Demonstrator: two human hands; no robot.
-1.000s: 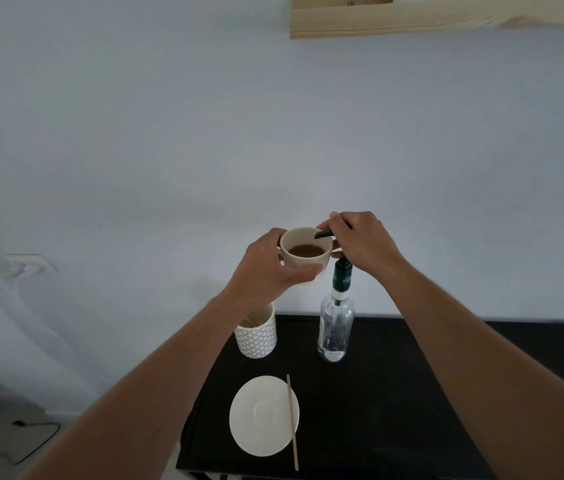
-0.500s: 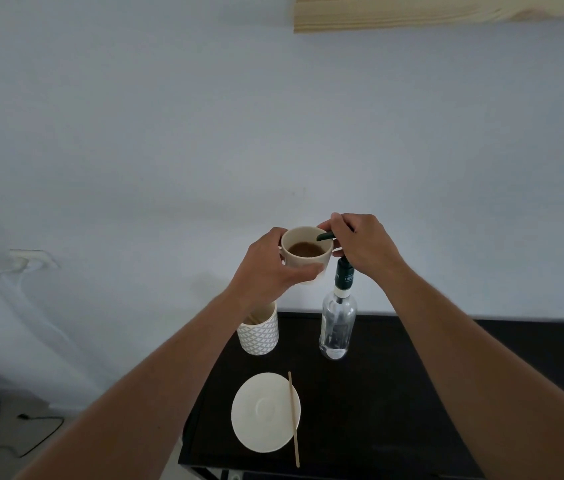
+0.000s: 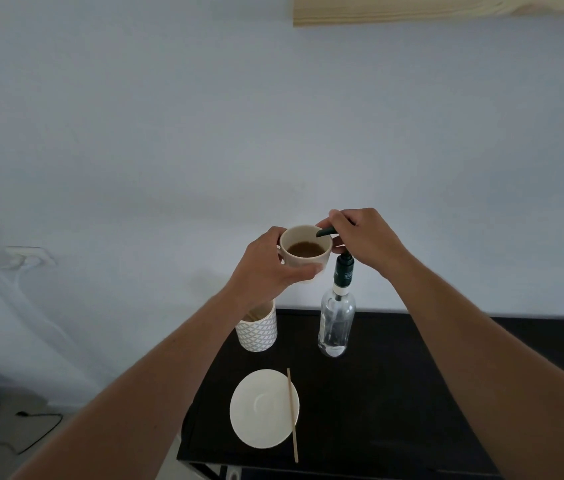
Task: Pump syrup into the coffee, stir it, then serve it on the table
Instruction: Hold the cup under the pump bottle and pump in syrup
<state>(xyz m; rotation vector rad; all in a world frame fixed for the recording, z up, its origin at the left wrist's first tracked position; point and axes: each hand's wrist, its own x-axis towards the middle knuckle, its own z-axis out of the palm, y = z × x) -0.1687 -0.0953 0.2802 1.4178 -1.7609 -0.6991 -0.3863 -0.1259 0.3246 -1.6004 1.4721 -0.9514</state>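
Note:
My left hand (image 3: 266,268) holds a cream cup of coffee (image 3: 305,252) in the air, just left of the pump top of a clear syrup bottle (image 3: 336,325). The bottle stands on the black table (image 3: 394,393). My right hand (image 3: 363,237) rests on the dark green pump head, whose spout (image 3: 325,232) reaches over the cup's rim above the brown coffee. A white saucer (image 3: 259,408) lies on the table near its front left, with a thin wooden stir stick (image 3: 292,415) lying across its right edge.
A patterned white holder (image 3: 258,332) with wooden sticks stands at the table's back left, partly behind my left forearm. A pale wall rises behind the table. A wooden shelf (image 3: 446,10) hangs at the top right. A cable lies on the floor at lower left.
Both hands, the cup and the pump stay in nearly the same pose. The view shifts slightly.

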